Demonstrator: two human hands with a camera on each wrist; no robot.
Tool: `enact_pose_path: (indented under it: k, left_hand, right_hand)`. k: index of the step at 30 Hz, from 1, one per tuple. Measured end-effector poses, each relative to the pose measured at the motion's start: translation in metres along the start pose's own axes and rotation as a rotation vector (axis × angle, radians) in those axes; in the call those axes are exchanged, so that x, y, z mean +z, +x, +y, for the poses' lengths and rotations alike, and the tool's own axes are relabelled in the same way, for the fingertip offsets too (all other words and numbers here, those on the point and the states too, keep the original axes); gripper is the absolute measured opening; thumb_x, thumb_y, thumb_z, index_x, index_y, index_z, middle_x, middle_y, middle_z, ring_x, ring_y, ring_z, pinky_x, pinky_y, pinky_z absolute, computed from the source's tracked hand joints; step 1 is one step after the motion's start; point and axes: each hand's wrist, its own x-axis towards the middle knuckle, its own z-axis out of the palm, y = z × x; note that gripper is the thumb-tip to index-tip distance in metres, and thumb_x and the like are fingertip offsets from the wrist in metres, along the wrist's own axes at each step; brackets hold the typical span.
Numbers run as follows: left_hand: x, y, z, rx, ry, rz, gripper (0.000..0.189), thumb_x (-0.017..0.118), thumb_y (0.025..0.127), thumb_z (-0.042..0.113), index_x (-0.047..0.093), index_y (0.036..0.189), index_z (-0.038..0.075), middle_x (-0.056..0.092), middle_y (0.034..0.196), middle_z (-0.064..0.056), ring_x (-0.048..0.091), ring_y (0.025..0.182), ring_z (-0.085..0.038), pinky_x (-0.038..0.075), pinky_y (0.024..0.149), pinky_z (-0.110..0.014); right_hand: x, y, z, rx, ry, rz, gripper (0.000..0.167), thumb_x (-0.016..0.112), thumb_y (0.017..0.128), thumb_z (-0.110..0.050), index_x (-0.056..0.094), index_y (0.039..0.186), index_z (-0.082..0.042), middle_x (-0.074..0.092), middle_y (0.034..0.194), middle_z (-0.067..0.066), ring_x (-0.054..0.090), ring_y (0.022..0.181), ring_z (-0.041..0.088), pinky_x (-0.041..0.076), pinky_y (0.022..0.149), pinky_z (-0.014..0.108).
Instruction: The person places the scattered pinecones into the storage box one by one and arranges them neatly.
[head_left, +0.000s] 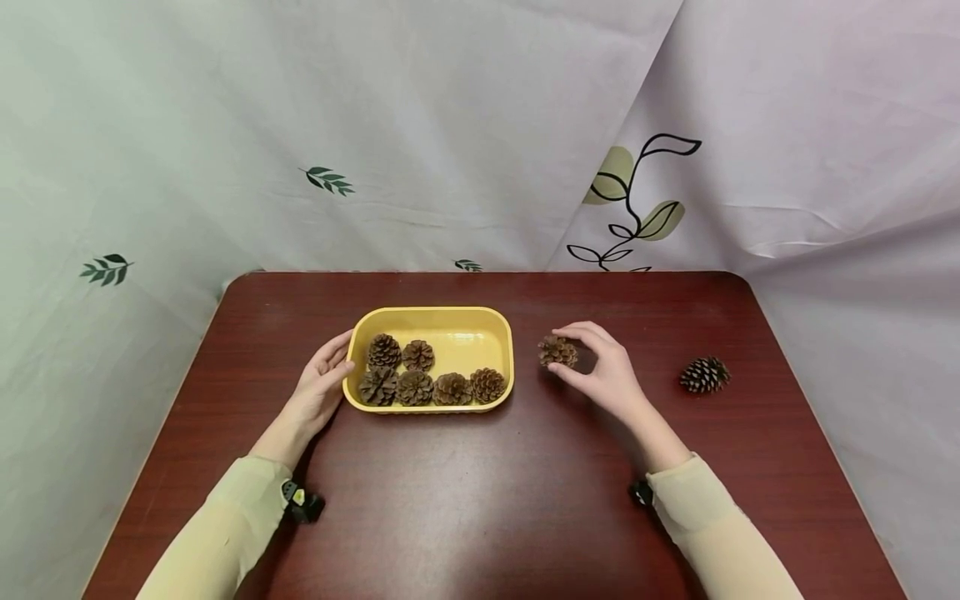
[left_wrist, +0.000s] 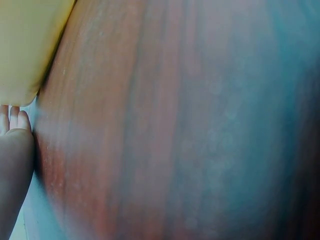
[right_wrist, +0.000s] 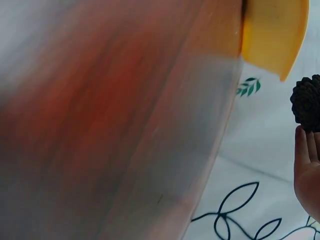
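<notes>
A yellow plastic tray [head_left: 472,333] sits toward the back of the table, with several brown pine cones [head_left: 415,387] along its near side and left end. My left hand [head_left: 318,392] grips the tray's left end, thumb at the rim and fingers against the outer wall. In the left wrist view, fingertips [left_wrist: 15,116] meet the tray wall [left_wrist: 30,50]. To the right of the tray, my right hand [head_left: 609,371] pinches a pine cone [head_left: 558,352] between thumb and fingers. That pine cone [right_wrist: 306,102] appears in the right wrist view, held off the table.
One more pine cone [head_left: 704,375] lies on its side on the right of the dark red table [head_left: 450,500]. Behind the table hangs a pale cloth [head_left: 420,150] with leaf prints. Each wrist wears a small black camera.
</notes>
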Motion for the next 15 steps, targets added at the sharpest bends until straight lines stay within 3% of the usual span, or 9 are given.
enact_pose_path:
  k: [4, 10, 15]
  left_hand:
    - [0.000, 0.000, 0.000, -0.001, -0.006, -0.002, 0.049, 0.049, 0.105, -0.008, 0.061, 0.138, 0.025, 0.068, 0.136, 0.014, 0.064, 0.123, 0.000, 0.055, 0.099, -0.018]
    - [-0.001, 0.000, 0.001, -0.001, -0.007, -0.007, 0.050, 0.048, 0.106, -0.009, 0.063, 0.136, 0.028, 0.068, 0.136, 0.014, 0.064, 0.122, 0.000, 0.055, 0.099, -0.017]
    - [-0.001, -0.001, 0.001, 0.000, -0.023, -0.015, 0.050, 0.047, 0.106, -0.009, 0.063, 0.136, 0.028, 0.068, 0.135, 0.014, 0.065, 0.122, 0.000, 0.055, 0.099, -0.017]
  right_hand:
    - [0.012, 0.010, -0.009, 0.004, 0.049, -0.014, 0.048, 0.092, 0.080, -0.007, 0.075, 0.125, -0.007, 0.074, 0.123, 0.010, 0.067, 0.119, 0.026, 0.046, 0.108, 0.019]
    - [0.031, 0.025, -0.024, -0.010, 0.113, -0.042, 0.047, 0.092, 0.081, -0.007, 0.075, 0.125, -0.007, 0.073, 0.124, 0.009, 0.067, 0.120, 0.025, 0.054, 0.107, 0.045]
    - [0.049, 0.037, -0.034, -0.029, 0.147, -0.075, 0.045, 0.092, 0.082, -0.010, 0.075, 0.124, -0.008, 0.074, 0.124, 0.008, 0.067, 0.121, 0.025, 0.055, 0.108, 0.043]
